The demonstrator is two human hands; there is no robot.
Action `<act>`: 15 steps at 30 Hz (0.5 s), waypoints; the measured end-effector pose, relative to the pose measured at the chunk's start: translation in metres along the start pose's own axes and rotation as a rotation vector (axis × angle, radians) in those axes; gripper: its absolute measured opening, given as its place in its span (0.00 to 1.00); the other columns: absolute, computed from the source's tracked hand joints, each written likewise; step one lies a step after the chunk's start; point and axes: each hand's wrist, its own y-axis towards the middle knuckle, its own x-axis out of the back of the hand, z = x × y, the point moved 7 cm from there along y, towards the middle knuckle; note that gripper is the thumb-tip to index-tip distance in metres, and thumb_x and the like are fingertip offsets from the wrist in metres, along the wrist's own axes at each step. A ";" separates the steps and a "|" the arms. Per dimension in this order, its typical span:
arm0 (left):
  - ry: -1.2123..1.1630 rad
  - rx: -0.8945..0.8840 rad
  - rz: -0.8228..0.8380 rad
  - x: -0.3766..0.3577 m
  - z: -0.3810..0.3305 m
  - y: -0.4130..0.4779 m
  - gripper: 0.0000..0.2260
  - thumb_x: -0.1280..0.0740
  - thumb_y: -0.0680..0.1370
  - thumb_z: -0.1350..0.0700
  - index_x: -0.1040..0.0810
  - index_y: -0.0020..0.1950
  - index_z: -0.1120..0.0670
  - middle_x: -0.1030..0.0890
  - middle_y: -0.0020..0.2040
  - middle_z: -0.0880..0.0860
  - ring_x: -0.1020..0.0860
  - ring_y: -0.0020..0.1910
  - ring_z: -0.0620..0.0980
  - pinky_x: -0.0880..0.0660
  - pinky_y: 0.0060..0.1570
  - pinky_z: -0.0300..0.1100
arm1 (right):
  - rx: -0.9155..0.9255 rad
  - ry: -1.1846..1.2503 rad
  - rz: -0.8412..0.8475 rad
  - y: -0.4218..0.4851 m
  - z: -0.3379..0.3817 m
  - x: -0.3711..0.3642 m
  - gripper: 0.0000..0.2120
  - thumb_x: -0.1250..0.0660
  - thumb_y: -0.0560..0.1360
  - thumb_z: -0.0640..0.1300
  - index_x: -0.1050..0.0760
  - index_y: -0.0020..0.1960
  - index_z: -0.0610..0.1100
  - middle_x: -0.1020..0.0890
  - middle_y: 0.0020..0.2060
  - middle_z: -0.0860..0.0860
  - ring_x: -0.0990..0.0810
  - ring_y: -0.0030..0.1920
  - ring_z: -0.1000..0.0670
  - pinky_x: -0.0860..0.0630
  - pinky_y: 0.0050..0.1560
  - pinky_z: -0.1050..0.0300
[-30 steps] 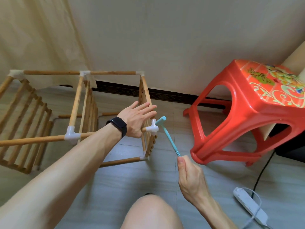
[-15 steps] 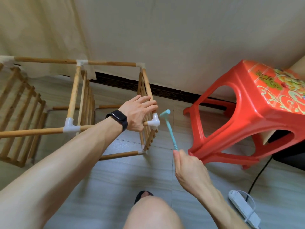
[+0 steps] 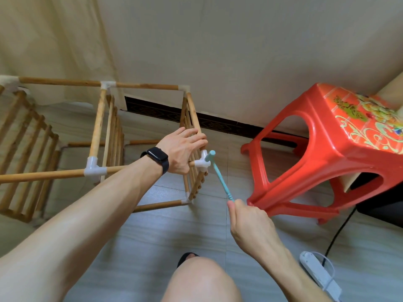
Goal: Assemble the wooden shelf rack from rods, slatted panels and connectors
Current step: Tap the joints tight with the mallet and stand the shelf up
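The rack [image 3: 139,85] sits on the tiled floor beside the wall, and it looks light. A hard blow may skid or twist the whole frame, because only your left hand [image 3: 181,153] steadies it. That hand's fingers lie fairly straight across the end rod, pressing rather than clasping. A skewed strike could also lever a rod out of the corner connector [image 3: 202,163] instead of seating it. Your fingertips lie just beside that connector, so a glancing swing may catch them. Your right hand [image 3: 248,221] clenches only the tail of the mallet [image 3: 221,182], whose head touches or nearly touches the connector, and so long a grip makes aim loose.

The rack looks like an open box of pale wooden rods. A slatted panel [image 3: 24,153] fills its left bay, another stands at the end under your hand, and white connectors cap the corners.
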 end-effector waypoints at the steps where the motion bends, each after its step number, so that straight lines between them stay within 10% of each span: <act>1: 0.002 -0.001 -0.006 0.000 -0.001 0.000 0.39 0.31 0.74 0.47 0.45 0.81 0.49 0.45 0.82 0.51 0.51 0.81 0.55 0.52 0.79 0.55 | -0.003 -0.009 0.005 0.000 -0.002 -0.004 0.15 0.54 0.84 0.55 0.39 0.43 0.50 0.22 0.33 0.48 0.21 0.37 0.40 0.37 0.31 0.48; 4: -0.004 -0.011 -0.026 0.002 -0.001 0.001 0.39 0.30 0.73 0.48 0.44 0.81 0.49 0.44 0.81 0.51 0.51 0.81 0.55 0.51 0.79 0.55 | -0.049 0.241 -0.253 -0.007 -0.001 0.019 0.15 0.53 0.84 0.56 0.41 0.42 0.52 0.30 0.28 0.52 0.29 0.28 0.45 0.40 0.27 0.51; 8: -0.004 -0.011 -0.032 0.000 0.001 0.001 0.39 0.30 0.72 0.48 0.43 0.80 0.49 0.43 0.81 0.51 0.50 0.81 0.54 0.50 0.79 0.55 | -0.062 -0.043 0.046 -0.002 -0.007 -0.014 0.16 0.55 0.85 0.54 0.34 0.47 0.48 0.18 0.38 0.45 0.19 0.42 0.37 0.30 0.35 0.46; 15: 0.006 0.005 -0.008 -0.009 -0.001 0.000 0.40 0.31 0.74 0.47 0.47 0.82 0.48 0.48 0.83 0.50 0.53 0.81 0.52 0.54 0.79 0.54 | -0.105 0.118 -0.032 -0.015 -0.024 -0.018 0.19 0.59 0.82 0.59 0.38 0.43 0.50 0.19 0.37 0.44 0.20 0.42 0.34 0.36 0.35 0.46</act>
